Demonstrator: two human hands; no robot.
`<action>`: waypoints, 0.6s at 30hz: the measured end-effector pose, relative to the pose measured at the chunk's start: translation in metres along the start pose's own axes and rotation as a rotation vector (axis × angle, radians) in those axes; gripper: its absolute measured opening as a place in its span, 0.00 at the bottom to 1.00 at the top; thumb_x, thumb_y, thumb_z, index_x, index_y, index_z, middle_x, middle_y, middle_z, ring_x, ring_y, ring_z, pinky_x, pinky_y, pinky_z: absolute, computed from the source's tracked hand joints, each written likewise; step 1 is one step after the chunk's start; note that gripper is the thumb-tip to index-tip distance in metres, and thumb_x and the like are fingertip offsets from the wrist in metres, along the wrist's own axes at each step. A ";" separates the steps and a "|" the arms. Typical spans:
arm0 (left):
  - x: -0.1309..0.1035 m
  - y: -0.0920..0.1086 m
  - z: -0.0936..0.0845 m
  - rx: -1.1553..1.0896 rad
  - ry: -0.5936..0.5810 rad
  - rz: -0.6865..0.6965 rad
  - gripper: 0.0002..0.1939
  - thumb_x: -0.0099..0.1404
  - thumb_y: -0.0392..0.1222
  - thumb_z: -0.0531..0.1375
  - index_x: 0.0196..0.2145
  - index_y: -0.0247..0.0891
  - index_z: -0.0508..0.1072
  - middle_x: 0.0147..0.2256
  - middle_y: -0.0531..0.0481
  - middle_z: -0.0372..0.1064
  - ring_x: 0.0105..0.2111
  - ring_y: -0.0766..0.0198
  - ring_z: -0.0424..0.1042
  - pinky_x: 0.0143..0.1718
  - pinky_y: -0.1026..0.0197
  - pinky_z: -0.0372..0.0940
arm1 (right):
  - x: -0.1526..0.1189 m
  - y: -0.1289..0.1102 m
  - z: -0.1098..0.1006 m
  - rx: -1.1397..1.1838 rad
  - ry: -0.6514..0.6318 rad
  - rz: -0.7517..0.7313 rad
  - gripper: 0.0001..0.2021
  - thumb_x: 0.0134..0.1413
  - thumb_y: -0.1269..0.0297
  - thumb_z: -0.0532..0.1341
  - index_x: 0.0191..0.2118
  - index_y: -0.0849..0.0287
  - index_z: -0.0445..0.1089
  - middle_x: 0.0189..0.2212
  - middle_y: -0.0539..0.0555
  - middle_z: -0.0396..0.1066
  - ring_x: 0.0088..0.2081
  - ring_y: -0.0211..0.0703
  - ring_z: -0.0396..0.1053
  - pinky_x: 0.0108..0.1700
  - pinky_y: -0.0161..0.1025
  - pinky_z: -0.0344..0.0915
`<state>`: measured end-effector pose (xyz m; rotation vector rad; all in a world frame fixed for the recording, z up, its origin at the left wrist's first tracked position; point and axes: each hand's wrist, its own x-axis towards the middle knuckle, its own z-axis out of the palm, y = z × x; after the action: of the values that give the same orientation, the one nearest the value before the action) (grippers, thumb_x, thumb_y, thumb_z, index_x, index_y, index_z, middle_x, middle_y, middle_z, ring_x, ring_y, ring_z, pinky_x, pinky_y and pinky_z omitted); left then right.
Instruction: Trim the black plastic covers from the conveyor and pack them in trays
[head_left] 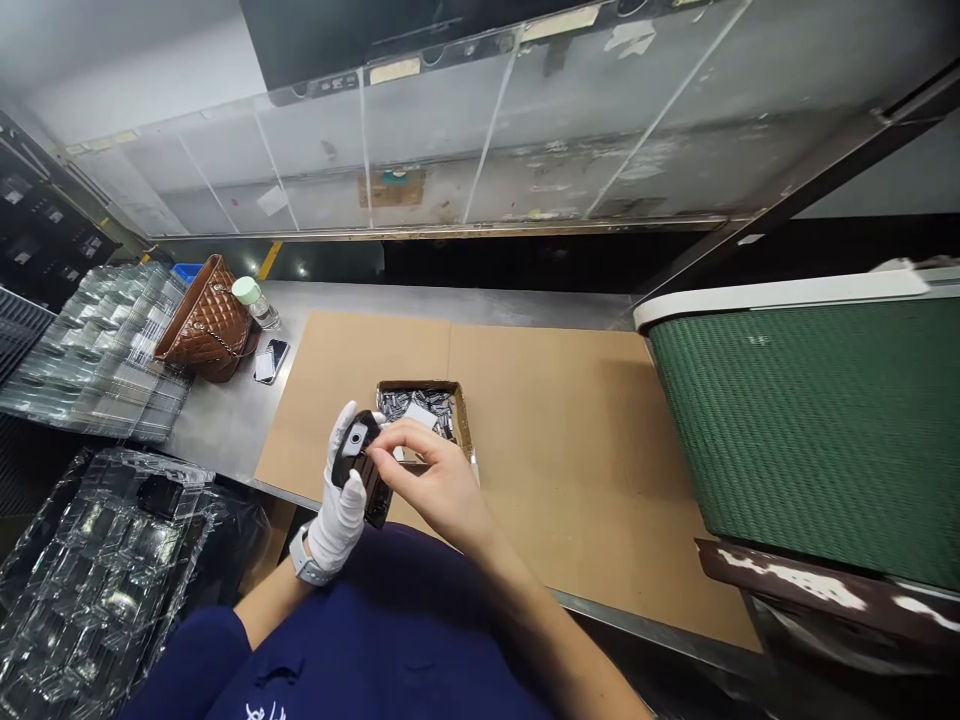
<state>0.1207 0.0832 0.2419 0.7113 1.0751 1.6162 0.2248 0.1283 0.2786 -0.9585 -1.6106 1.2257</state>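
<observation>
White-gloved, the left hand (337, 515) grips a black part (343, 464) near a box (466, 430), the bare right hand (433, 482) pinching at that part, around what I can't tell.

The part (361, 466) is black with a pale grey patch (350, 449), the glove (337, 515) white, the shirt (390, 630) navy, the bag (202, 320) quilted brown, the cardboard (555, 450) tan, the belt (817, 430) green; the small pieces (441, 403) seem silver and black.

Brown quilted bag (208, 322) beside a bottle (259, 305) — phone (279, 352) near both — green belt (810, 425).
</observation>
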 end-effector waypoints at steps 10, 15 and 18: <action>0.012 0.010 -0.003 -0.402 0.030 -0.277 0.35 0.56 0.64 0.58 0.58 0.48 0.62 0.43 0.47 0.72 0.41 0.59 0.73 0.50 0.52 0.65 | 0.011 0.092 -0.056 0.245 0.380 0.288 0.18 0.47 0.52 0.60 0.40 0.57 0.71 0.37 0.55 0.73 0.36 0.41 0.70 0.43 0.43 0.66; 0.023 0.008 -0.024 -0.546 0.095 -0.524 0.32 0.58 0.67 0.53 0.49 0.39 0.69 0.33 0.48 0.72 0.28 0.66 0.71 0.35 0.60 0.69 | -0.010 0.187 -0.083 -0.116 0.609 0.546 0.30 0.43 0.41 0.56 0.43 0.65 0.68 0.42 0.64 0.71 0.45 0.48 0.69 0.49 0.45 0.63; 0.022 -0.006 -0.039 -0.416 0.153 -0.584 0.23 0.57 0.60 0.60 0.37 0.35 0.71 0.21 0.57 0.63 0.18 0.73 0.62 0.23 0.68 0.63 | -0.027 0.215 -0.079 -0.216 0.559 0.568 0.33 0.39 0.39 0.57 0.44 0.64 0.67 0.41 0.63 0.72 0.46 0.50 0.68 0.48 0.44 0.64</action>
<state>0.0834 0.0935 0.2188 -0.0136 0.8997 1.3252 0.3227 0.1741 0.0747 -1.7995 -1.0625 1.0096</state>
